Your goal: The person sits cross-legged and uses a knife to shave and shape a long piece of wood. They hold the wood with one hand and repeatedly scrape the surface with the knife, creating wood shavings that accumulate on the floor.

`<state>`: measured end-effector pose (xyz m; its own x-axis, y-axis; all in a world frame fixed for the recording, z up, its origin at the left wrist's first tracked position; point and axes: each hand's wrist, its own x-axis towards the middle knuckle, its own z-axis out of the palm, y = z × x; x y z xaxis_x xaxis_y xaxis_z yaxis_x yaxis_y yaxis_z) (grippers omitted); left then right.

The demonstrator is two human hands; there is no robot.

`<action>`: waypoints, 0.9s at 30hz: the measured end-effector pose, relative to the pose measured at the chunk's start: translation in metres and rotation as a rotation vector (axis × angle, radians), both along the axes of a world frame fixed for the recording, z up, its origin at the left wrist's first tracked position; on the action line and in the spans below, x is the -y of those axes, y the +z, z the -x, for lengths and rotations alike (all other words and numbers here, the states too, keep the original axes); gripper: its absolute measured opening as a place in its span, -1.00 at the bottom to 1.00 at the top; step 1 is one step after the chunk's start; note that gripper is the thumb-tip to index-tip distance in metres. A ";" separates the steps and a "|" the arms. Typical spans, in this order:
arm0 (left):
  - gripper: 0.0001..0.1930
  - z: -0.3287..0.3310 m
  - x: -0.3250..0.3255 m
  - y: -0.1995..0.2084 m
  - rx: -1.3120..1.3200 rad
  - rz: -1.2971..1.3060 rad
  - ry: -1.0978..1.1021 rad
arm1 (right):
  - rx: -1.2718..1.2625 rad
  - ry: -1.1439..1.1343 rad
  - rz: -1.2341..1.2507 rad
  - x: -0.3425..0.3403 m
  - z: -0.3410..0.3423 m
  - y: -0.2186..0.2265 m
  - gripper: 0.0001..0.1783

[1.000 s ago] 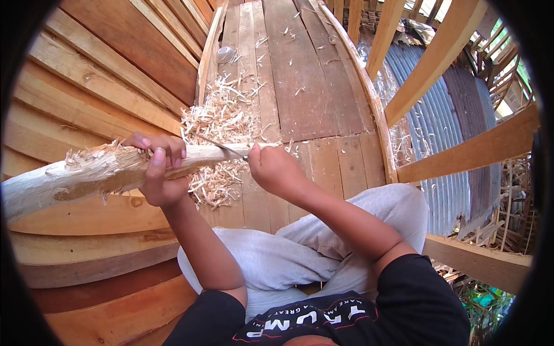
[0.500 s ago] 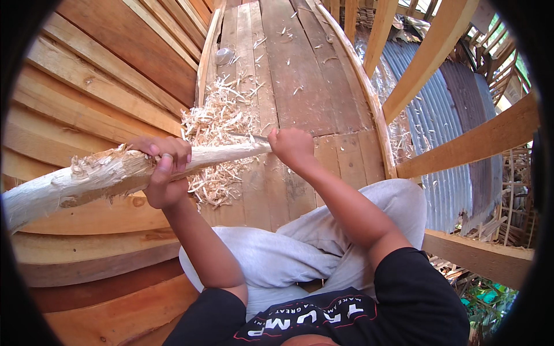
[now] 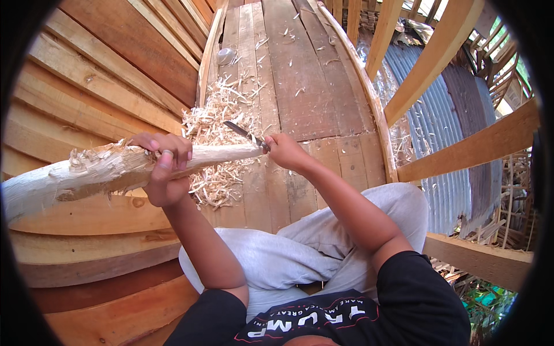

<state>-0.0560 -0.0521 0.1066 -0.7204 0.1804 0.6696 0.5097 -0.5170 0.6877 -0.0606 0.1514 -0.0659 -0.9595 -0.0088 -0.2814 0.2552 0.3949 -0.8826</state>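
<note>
A long, pale, peeled wooden pole (image 3: 101,173) slants in from the left, thick and rough there and tapering to a smooth end on the right. My left hand (image 3: 166,167) is wrapped round its middle, thumb on the near side. My right hand (image 3: 283,152) is closed at the thin end of the pole, gripping a knife (image 3: 245,134). The dark blade points up and to the left, over the shavings; its handle is mostly hidden in my fist.
Curled wood shavings (image 3: 216,121) lie heaped on the plank floor (image 3: 306,86) beyond the pole. A small clear cup (image 3: 225,56) stands farther off. Stacked boards (image 3: 98,75) line the left side. Wooden rails (image 3: 427,63) stand on the right, with corrugated metal sheets (image 3: 444,127) outside them.
The knife has swung up, so more of its blade shows above the pole. My right hand has turned and shifted slightly. My left hand keeps its hold on the pole.
</note>
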 end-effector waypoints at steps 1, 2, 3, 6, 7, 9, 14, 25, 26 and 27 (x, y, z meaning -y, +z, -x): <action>-0.73 0.002 0.001 0.000 -0.001 -0.003 0.006 | 0.022 -0.021 -0.007 0.002 -0.002 0.005 -0.49; -0.73 0.003 0.001 -0.001 -0.003 -0.005 0.012 | 0.020 -0.023 -0.038 0.003 -0.004 0.010 -0.46; -0.72 0.003 0.002 -0.001 -0.003 -0.007 0.019 | 0.020 -0.024 -0.066 0.005 -0.008 0.019 -0.43; -0.72 0.002 0.003 -0.002 0.002 -0.007 0.034 | 0.022 0.029 -0.159 0.010 -0.017 0.041 -0.35; -0.72 0.001 0.002 -0.001 0.007 -0.005 0.034 | 0.023 0.055 -0.191 0.011 -0.018 0.045 -0.33; -0.72 0.000 -0.002 0.000 0.009 -0.005 0.016 | -0.016 0.023 -0.074 0.011 -0.015 0.025 -0.32; -0.71 -0.002 -0.005 0.001 0.003 0.007 -0.011 | 0.388 0.027 0.375 0.004 -0.006 0.015 -0.39; -0.73 -0.002 -0.003 0.002 -0.016 0.043 -0.017 | 0.683 0.091 0.713 -0.002 -0.005 0.023 -0.37; -0.74 -0.003 -0.003 0.003 -0.016 0.049 -0.014 | 0.707 0.085 0.743 -0.003 -0.005 0.024 -0.37; -0.74 -0.003 -0.002 0.003 -0.013 0.049 -0.014 | 0.731 0.077 0.773 -0.004 -0.005 0.024 -0.38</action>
